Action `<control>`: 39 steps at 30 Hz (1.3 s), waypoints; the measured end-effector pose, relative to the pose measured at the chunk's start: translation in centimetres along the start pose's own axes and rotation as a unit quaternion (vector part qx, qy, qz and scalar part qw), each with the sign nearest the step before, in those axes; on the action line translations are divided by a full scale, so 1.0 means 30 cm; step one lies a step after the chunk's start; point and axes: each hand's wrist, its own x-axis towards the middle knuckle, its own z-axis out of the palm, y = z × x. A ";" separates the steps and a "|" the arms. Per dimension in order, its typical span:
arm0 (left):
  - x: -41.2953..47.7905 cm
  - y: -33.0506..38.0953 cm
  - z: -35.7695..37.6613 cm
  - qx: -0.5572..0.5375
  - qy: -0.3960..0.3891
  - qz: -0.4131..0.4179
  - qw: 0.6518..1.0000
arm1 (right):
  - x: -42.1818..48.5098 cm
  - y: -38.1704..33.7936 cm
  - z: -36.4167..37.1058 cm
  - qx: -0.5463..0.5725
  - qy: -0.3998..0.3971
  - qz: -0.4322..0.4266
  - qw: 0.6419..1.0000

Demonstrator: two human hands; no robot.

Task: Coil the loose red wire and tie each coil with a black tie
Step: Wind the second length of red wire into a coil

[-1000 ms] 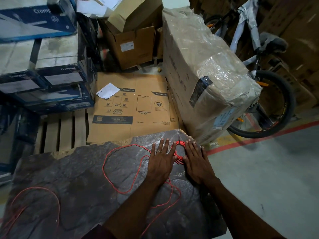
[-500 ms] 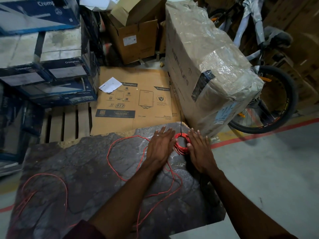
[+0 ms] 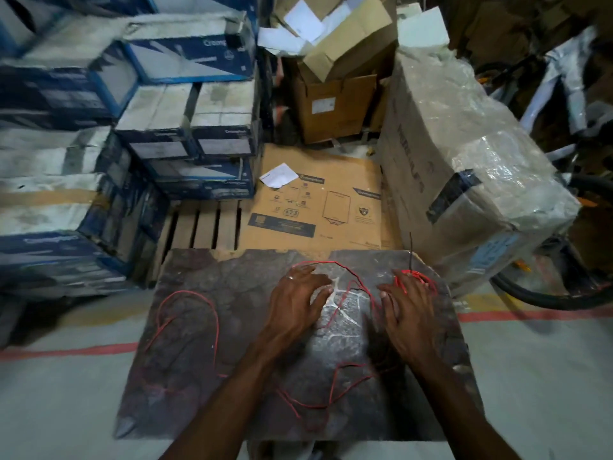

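Two hands that were cupped together round the little coil a second ago are now apart, and that's the news. Our left hand has slid off to the left and lies flat on the stone surface. Its fingers are spread and straight, with the tips right at a strand of the loose red wire that arcs across toward the coil.

Our right hand stays at the far right corner, fingers stretched over the coil and pressing it down. Red turns show across and beside them, but we cannot tell whether any turn is hooked round a finger.

The black tie stands up thin just beyond the coil, its lower end lost among our fingertips.

Plenty of wire is still loose. One big loop lies to the left, well apart from both hands, and more snakes along near the close edge.

So we read this as a break in the winding: the right hand pins what is wound while the left goes for fresh slack. The coil is small and not yet tied. The risk, to our eye, is springy turns fanning out if the pinning hand lifts.
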 end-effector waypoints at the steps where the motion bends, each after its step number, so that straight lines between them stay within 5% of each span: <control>1: -0.036 -0.022 -0.035 0.039 0.003 0.001 0.999 | -0.007 -0.037 0.011 -0.016 -0.008 0.011 1.000; 6: -0.234 -0.132 -0.221 0.187 -0.049 -0.035 0.981 | -0.033 -0.253 0.084 -0.081 -0.079 -0.008 0.994; 15: -0.478 -0.336 -0.399 0.223 -0.038 -0.134 0.965 | -0.081 -0.575 0.264 -0.106 -0.197 -0.072 0.972; 30: -0.711 -0.586 -0.527 0.228 -0.039 -0.219 0.948 | -0.185 -0.926 0.478 -0.110 -0.284 -0.167 0.938; 39: -0.770 -0.674 -0.538 0.181 -0.106 -0.252 0.945 | -0.205 -1.047 0.564 -0.103 -0.348 -0.174 0.916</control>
